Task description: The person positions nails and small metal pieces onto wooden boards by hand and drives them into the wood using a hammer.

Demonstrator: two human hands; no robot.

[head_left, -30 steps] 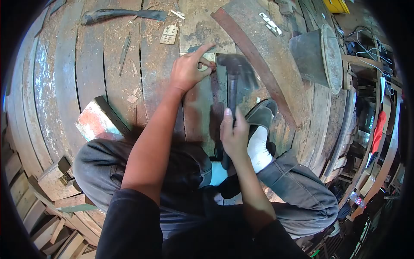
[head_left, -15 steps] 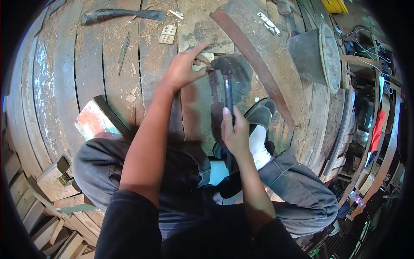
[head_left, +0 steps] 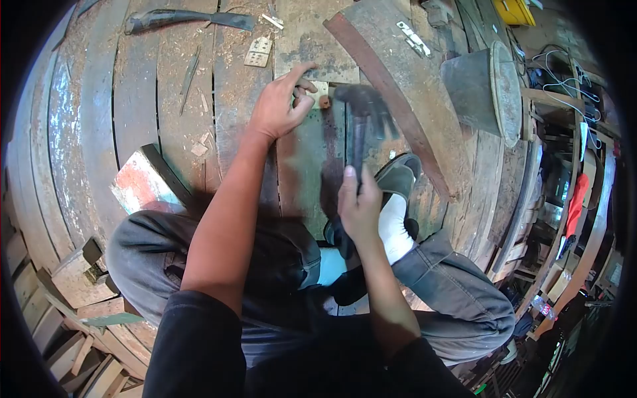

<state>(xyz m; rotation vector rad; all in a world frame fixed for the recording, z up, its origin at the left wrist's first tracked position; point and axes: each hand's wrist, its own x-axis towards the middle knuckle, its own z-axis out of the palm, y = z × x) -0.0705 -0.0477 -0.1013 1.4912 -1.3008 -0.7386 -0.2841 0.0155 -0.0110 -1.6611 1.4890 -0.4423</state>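
My right hand is wrapped round the handle of a hammer, whose head is smeared by motion. To the left of the hammer head lies a small pale perforated piece, with a reddish-brown spot at its right end. My left hand is at this piece's left side, fingers curled and index finger stretched out; whether it grips the piece I cannot tell. A similar pale piece with holes lies on the boards up and to the left.
A curved reddish wooden strip runs along a wide board at the right. Beyond it stands a grey bucket. A dark long-bladed tool lies at the top left. A painted block is beside my left knee.
The hammer head has swung away from the small piece, to the right. My left fingers have drawn back slightly to the left, showing more of the piece.
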